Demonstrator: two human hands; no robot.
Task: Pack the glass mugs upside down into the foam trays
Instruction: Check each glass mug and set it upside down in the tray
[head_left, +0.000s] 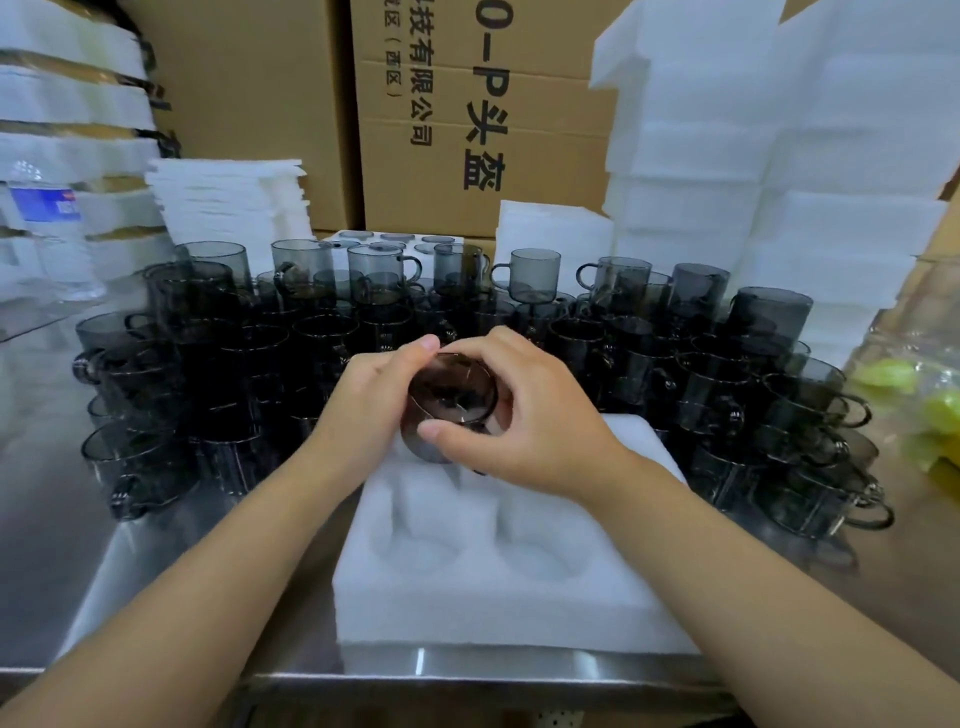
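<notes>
Presently, left hand (371, 400) and right hand (540, 431) grip one glass mug (452, 395), seemingly inverted, over the foam tray (467, 608), awaiting seating in a pocket (431, 530).

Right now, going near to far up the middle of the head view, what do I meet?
Steel table edge → foam tray → held mug, gripped by left hand and right hand → crowd of loose mugs → back foam tray → cardboard box.
</notes>
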